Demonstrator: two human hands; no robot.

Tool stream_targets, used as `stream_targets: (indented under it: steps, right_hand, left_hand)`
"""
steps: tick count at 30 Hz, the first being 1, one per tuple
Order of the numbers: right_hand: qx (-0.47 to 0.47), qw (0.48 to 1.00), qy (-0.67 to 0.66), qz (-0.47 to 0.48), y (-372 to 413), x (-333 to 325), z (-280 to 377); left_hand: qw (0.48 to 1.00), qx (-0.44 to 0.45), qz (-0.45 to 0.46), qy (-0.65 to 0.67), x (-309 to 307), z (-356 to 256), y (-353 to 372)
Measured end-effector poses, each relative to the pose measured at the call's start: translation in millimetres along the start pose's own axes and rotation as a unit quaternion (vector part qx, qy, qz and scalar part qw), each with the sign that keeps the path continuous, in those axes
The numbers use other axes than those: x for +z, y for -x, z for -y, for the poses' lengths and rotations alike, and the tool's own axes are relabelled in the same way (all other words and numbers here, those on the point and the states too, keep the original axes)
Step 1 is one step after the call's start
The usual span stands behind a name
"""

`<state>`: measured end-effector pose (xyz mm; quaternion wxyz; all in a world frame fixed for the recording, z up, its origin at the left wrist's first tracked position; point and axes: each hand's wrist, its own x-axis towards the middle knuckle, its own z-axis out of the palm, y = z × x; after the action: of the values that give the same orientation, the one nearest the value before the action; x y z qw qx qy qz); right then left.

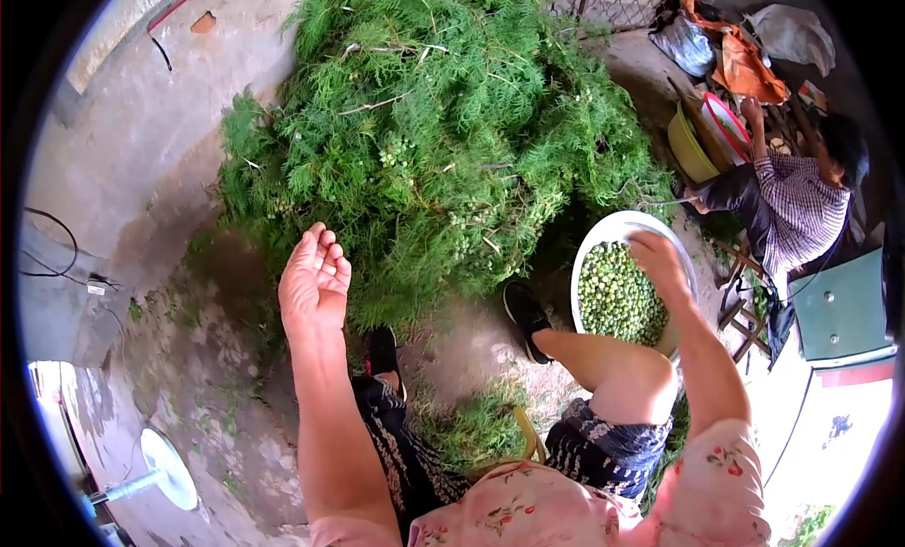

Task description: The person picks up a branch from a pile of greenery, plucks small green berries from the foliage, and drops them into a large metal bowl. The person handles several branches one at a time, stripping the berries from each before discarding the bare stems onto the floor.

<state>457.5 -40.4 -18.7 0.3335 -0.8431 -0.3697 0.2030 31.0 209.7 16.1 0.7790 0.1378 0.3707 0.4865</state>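
Observation:
My left hand [317, 281] is raised beside the near left edge of a big heap of green conifer branches [452, 142], palm up. Its fingers curl loosely and nothing shows in them. Over the right side of a white basin [577, 281] is my right hand [657, 261], slightly blurred, its fingertips hard to make out. Many small round green cones or berries [617, 297] fill much of the basin, which stands on the ground by my right knee. Similar pale green clusters [396, 156] show among the branches.
Another person [801, 203] sits at the right, beside a yellow tub [690, 146] and a pink-rimmed basin [724, 128]. Loose green sprigs [471, 424] lie between my feet. A white round-based stand [170, 470] is at the lower left, and a green panel [842, 307] at the right.

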Motion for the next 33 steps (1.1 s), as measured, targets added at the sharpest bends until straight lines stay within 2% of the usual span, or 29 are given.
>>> stream_targets:
  steps: [1, 2, 4, 6, 8, 10, 14, 15, 17, 18, 23, 24, 25, 27, 28, 29, 30, 31, 33]
  right_hand:
    - [-0.031, 0.997, 0.048, 0.044, -19.7, 26.4, 23.9]
    - [-0.132, 0.988, 0.075, 0.034, -40.5, 57.6, 35.8]
    - [-0.193, 0.966, 0.160, 0.066, -76.6, 109.7, 42.5]
    - [-0.211, 0.969, 0.126, 0.032, -94.5, 158.4, 36.9]
    - [-0.181, 0.964, 0.186, 0.059, -115.0, 196.1, 20.3]
    - [-0.145, 0.966, 0.208, 0.052, -122.5, 219.0, 24.5]
    - [-0.128, 0.961, 0.227, 0.096, -146.0, 256.3, 23.3]
    - [-0.093, 0.957, 0.253, 0.109, -146.4, 261.1, 29.5]
    - [-0.027, 0.931, 0.338, 0.135, -143.0, 267.6, 41.7]
    - [0.004, 0.914, 0.352, 0.202, -147.5, 265.1, 47.3]
    - [0.041, 0.944, 0.308, 0.108, -131.8, 255.8, 53.5]
    - [0.035, 0.959, 0.274, 0.064, -129.5, 248.6, 58.7]
    - [-0.039, 0.948, 0.307, 0.077, -139.4, 246.9, 49.2]
    - [-0.152, 0.947, 0.279, 0.048, -143.3, 226.5, 54.4]
    - [-0.254, 0.924, 0.285, 0.026, -143.6, 216.9, 63.7]
    - [-0.181, 0.959, 0.213, 0.036, -140.8, 205.6, 71.4]
    - [-0.112, 0.984, 0.135, 0.042, -127.0, 184.7, 107.3]
    - [-0.139, 0.981, 0.132, 0.029, -124.1, 179.0, 116.7]
    - [-0.140, 0.979, 0.131, 0.070, -108.1, 155.7, 148.8]
  left_hand:
    - [1.000, -0.005, 0.010, -0.003, 0.3, 0.3, -2.1]
    - [1.000, -0.007, 0.002, -0.007, 2.8, 0.5, -2.8]
    - [1.000, -0.011, -0.016, -0.018, 10.1, 1.0, -2.4]
    - [0.999, -0.019, -0.033, -0.018, 15.5, 2.1, -2.3]
    - [0.999, -0.018, -0.043, -0.028, 19.4, 3.6, 0.2]
    - [0.999, -0.018, -0.033, -0.024, 20.8, 5.5, 0.1]
    - [0.999, -0.022, -0.024, -0.016, 28.1, 11.1, 2.6]
    - [0.999, -0.025, -0.031, -0.019, 29.3, 12.1, 2.5]
    - [0.998, -0.029, -0.044, -0.026, 32.4, 12.3, 1.7]
    - [0.998, -0.029, -0.050, -0.029, 33.9, 12.3, 1.1]
    - [0.997, -0.018, -0.061, -0.037, 38.4, 11.9, 5.3]
    - [0.997, -0.018, -0.060, -0.036, 38.1, 12.0, 5.6]
    - [0.998, -0.017, -0.058, -0.036, 37.4, 11.8, 6.2]
    - [0.998, -0.021, -0.051, -0.035, 35.6, 11.7, 8.2]
    - [0.998, -0.022, -0.047, -0.034, 35.1, 12.7, 9.0]
    - [0.998, -0.016, -0.044, -0.051, 34.5, 14.6, 9.5]
    - [0.997, -0.006, -0.037, -0.066, 35.6, 13.4, 13.5]
    - [0.996, 0.004, -0.035, -0.085, 34.9, 13.1, 13.5]
    - [0.992, 0.034, -0.016, -0.124, 34.1, 12.8, 12.9]
